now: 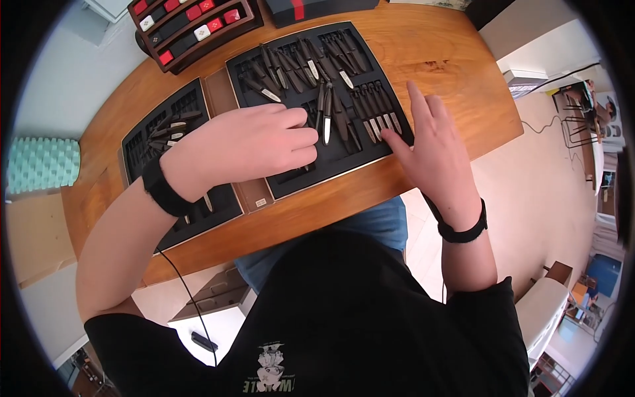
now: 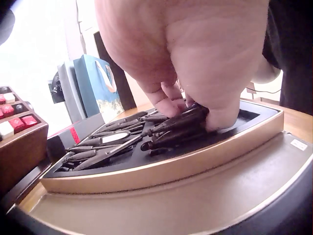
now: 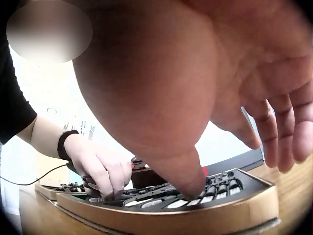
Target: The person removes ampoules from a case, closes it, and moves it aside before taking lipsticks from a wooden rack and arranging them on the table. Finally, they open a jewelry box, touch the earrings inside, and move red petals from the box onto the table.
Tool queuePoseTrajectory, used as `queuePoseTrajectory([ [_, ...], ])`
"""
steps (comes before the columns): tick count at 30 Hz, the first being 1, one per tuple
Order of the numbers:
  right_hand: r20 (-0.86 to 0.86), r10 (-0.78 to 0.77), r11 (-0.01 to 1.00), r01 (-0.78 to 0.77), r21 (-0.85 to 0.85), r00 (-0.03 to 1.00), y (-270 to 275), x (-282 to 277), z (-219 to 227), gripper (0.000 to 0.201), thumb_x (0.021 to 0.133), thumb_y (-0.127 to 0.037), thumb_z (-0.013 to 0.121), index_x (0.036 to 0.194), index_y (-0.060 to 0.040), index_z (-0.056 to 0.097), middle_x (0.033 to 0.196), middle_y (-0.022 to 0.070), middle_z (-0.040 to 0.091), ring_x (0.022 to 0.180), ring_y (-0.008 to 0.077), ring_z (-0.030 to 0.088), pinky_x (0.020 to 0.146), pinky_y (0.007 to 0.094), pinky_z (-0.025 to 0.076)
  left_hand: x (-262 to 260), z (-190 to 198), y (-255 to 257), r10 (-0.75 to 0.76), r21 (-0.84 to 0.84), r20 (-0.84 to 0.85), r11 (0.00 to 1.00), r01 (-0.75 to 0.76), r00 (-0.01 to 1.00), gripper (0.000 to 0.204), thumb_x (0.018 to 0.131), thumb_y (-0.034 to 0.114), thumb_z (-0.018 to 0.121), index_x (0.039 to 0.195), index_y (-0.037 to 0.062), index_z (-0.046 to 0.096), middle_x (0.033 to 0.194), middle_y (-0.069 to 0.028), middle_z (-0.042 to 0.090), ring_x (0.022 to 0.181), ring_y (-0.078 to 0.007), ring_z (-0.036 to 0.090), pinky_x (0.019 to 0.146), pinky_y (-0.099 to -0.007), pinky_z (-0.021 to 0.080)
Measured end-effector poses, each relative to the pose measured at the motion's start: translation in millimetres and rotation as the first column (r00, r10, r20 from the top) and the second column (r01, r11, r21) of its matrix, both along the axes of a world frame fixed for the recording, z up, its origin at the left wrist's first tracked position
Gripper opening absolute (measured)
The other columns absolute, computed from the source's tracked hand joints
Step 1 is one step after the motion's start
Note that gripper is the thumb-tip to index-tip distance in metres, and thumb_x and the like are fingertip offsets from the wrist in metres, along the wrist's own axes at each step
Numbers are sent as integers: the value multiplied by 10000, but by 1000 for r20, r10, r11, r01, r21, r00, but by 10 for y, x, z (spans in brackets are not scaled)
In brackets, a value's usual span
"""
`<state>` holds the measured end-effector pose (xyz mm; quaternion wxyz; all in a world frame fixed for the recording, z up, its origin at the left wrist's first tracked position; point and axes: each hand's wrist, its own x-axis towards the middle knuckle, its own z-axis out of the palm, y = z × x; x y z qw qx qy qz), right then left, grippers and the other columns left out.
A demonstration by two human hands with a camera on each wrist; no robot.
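A black-lined case (image 1: 291, 188) holds many slim dark pieces (image 1: 327, 119), some with pale silvery blades or tips. Reaching into its near-left part, the left hand (image 1: 248, 142) has its fingers bent downward. In the left wrist view its fingers and thumb (image 2: 217, 120) grip a cluster of dark pieces (image 2: 178, 129). The right hand (image 1: 436, 142) is spread over the case's right edge, its thumb beside a neat row of similar pieces (image 1: 377, 112). Its fingers are extended in the right wrist view, and whether the thumb (image 3: 188, 178) touches the row cannot be told.
The case's other half (image 1: 225, 221) lies at the left with more dark pieces, partly behind the left arm. A wooden rack (image 1: 192, 33) of red, white and black blocks stands at the back, beside a dark box with a red ribbon (image 1: 297, 10). A thin cable (image 1: 188, 291) hangs at the front.
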<state>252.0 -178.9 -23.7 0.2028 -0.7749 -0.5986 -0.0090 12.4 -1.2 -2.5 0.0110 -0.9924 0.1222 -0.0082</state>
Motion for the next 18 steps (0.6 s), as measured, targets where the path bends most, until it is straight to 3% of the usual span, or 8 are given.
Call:
queuePoseTrajectory([
  [6,-27,29,995,-31,-93,999,53,-46,-10,628,910,-276,795,1377,68,556,1137,229,639,1086,399,662,916,462,573,-6,31,-6,45,-18,32,999,-44,998,180,825,80,702,994,80,641,1015,-36,621,1045,-224,626,908,-319,565],
  [8,-21,26,990,-29,-136,999,94,-42,22,542,905,-287,783,1259,67,577,1104,227,657,1060,399,680,885,463,590,-12,79,6,29,-48,97,999,-25,995,194,816,86,711,1001,75,655,1048,-33,644,1045,-222,632,891,-324,559],
  [12,42,31,977,-22,-213,999,207,-43,96,512,887,-298,791,1187,64,587,1079,234,680,1031,408,704,874,455,600,-21,39,-49,22,-32,66,999,-20,998,209,808,89,718,1011,73,671,1060,-31,657,1032,-217,636,871,-324,547],
  [14,25,7,951,1,-311,1000,277,-32,135,506,867,-318,804,1135,65,610,1040,237,704,1000,402,728,861,440,609,-30,16,-110,90,-24,48,996,-89,995,218,806,87,721,1020,71,679,1052,-31,659,1030,-212,637,864,-318,535],
  [18,54,70,946,-49,-321,996,342,20,120,490,853,-333,814,1093,56,635,1010,231,717,978,383,744,839,426,616,-45,63,-221,133,32,80,990,-136,988,230,812,84,721,1039,66,691,1079,-35,671,1030,-211,640,877,-317,531],
])
